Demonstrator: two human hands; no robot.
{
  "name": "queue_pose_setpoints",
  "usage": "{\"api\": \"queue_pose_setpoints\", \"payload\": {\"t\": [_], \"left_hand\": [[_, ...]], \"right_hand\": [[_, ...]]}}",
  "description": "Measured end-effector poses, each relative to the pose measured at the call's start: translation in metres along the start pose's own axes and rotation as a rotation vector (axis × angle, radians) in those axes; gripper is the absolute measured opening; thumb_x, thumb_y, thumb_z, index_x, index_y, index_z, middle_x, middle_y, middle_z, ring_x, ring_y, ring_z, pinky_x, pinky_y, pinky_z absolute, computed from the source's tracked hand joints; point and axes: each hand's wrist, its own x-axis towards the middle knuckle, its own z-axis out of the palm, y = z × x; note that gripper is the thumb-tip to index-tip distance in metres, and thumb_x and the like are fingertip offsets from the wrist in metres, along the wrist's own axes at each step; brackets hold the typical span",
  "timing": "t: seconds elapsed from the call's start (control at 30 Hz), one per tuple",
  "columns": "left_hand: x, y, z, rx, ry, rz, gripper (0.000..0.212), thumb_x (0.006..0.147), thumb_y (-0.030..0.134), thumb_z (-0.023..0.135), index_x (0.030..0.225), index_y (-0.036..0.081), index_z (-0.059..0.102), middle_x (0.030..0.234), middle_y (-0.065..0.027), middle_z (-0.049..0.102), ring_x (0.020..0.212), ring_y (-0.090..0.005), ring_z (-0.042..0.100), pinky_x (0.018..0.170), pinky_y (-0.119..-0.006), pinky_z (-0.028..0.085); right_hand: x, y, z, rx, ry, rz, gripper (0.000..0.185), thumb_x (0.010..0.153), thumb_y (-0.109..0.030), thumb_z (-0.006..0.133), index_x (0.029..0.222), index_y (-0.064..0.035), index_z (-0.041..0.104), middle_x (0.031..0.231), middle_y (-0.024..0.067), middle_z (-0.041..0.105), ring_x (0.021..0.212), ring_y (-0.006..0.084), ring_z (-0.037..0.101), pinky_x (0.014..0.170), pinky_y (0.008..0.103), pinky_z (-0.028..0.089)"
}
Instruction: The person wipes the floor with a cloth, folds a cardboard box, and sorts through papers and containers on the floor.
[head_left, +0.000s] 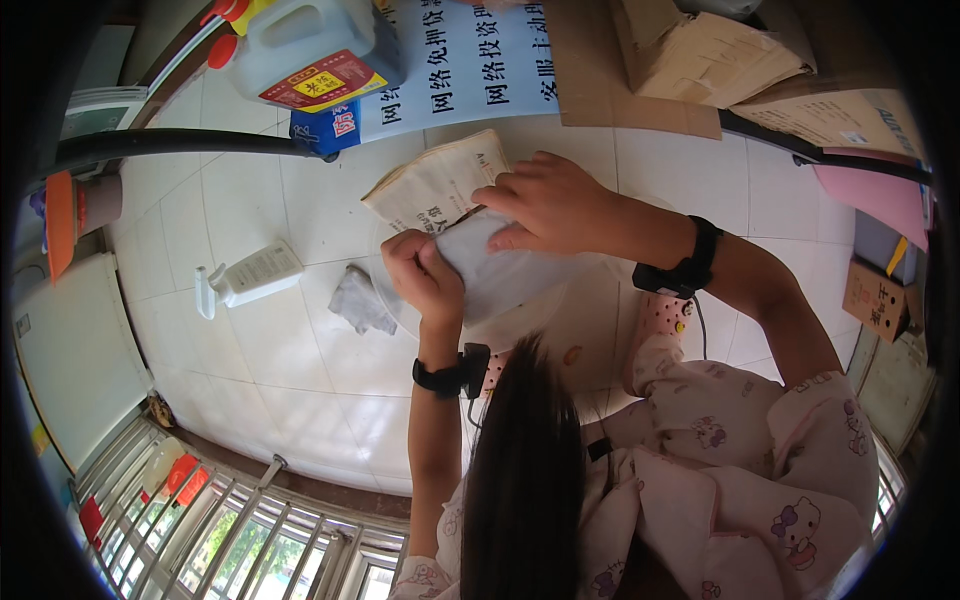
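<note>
My left hand (424, 274) is curled around the left edge of a grey-white, cloth-like piece (480, 259) with a dark upper rim. Over its upper right side bends my right hand (551, 206), thumb on the near face and fingers at the far edge. Whether something lies inside the piece, I cannot tell. Just beyond, a folded newspaper (442, 180) bears print. Below my hands, partly hidden, is a round translucent plastic vessel (386, 300). A crumpled grey cloth (364, 300) lies on the floor to its left.
A white spray bottle (262, 274) lies on the tiled floor (247, 345). Ahead, a table with a printed blue cover (457, 67) carries a vinegar jug (315, 67) and cardboard boxes (712, 60). Metal window bars (247, 525) run along the lower left. A small carton (874, 300) stands right.
</note>
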Motion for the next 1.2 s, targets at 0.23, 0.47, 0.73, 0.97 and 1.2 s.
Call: {"api": "queue_pose_setpoints", "payload": {"t": [0.23,0.47,0.73,0.97,1.2], "left_hand": [[0.016,0.012,-0.015,-0.294,0.056,0.12,0.016,0.091,0.012,0.053,0.103,0.002,0.049,0.105,-0.0145,0.056,0.096,-0.0252,0.054,0.082,-0.035,0.044],[-0.01,-0.029,-0.042,-0.869,-0.559,-0.661,0.069,0.087,0.051,0.054,0.132,0.0,0.042,0.133,-0.0132,0.048,0.122,-0.0232,0.045,0.104,-0.036,0.032],[-0.021,-0.027,-0.044,-0.749,-0.675,-0.623,0.048,0.093,0.041,0.054,0.112,-0.002,0.061,0.101,-0.0025,0.064,0.097,-0.0125,0.055,0.088,-0.029,0.042],[0.001,0.024,-0.023,-0.586,-0.538,-0.656,0.047,0.094,0.041,0.052,0.111,-0.003,0.058,0.089,-0.0022,0.064,0.081,-0.0132,0.055,0.08,-0.028,0.044],[0.012,0.033,-0.028,-0.266,-0.701,-0.506,0.026,0.087,0.014,0.062,0.107,-0.003,0.06,0.093,-0.0158,0.065,0.083,-0.0239,0.061,0.075,-0.033,0.048]], "right_hand": [[-0.007,0.009,0.005,-0.037,0.423,-0.331,0.024,0.075,-0.03,0.069,0.083,-0.0107,0.057,0.064,-0.0009,0.05,0.057,0.0188,0.049,0.049,0.0297,0.039],[-0.028,-0.007,-0.019,-0.283,0.555,-0.558,0.023,0.069,-0.022,0.067,0.091,-0.0179,0.061,0.065,-0.0059,0.04,0.058,0.0101,0.043,0.052,0.0225,0.036],[-0.017,0.005,-0.023,-0.212,0.517,-0.356,0.046,0.069,-0.022,0.072,0.114,-0.019,0.062,0.081,-0.0037,0.054,0.067,0.0138,0.053,0.061,0.0279,0.044],[-0.003,0.0,-0.028,0.186,0.139,0.027,0.043,0.076,-0.036,0.071,0.111,-0.0122,0.06,0.094,0.0057,0.062,0.079,0.0242,0.062,0.062,0.0351,0.049],[-0.003,0.002,-0.026,0.116,0.187,-0.085,0.047,0.075,-0.034,0.073,0.112,-0.0116,0.056,0.088,0.0049,0.063,0.08,0.0246,0.062,0.065,0.0361,0.049]]}}
